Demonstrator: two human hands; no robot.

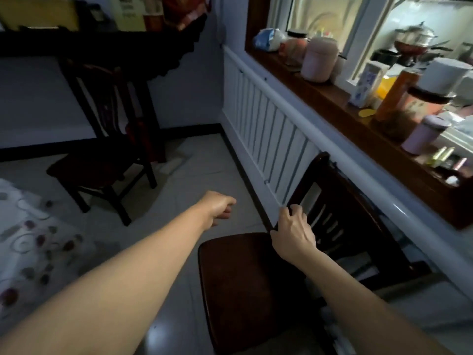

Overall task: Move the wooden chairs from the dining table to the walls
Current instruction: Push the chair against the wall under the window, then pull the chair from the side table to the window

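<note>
A dark wooden chair (245, 283) stands at the lower right, its back toward the white radiator (266, 129) on the right wall. My right hand (291, 231) grips the left post of that chair's backrest. My left hand (220, 207) hangs in the air above the floor to the left of the chair, fingers loosely curled, holding nothing. A second dark wooden chair (102, 139) stands farther back on the left, its back near the far wall and under a dark shelf.
A table with a flowered cloth (33, 239) juts in at the left edge. A wooden windowsill (384, 124) above the radiator carries several jars, cups and bottles. Pale tiled floor (204, 170) lies between the two chairs.
</note>
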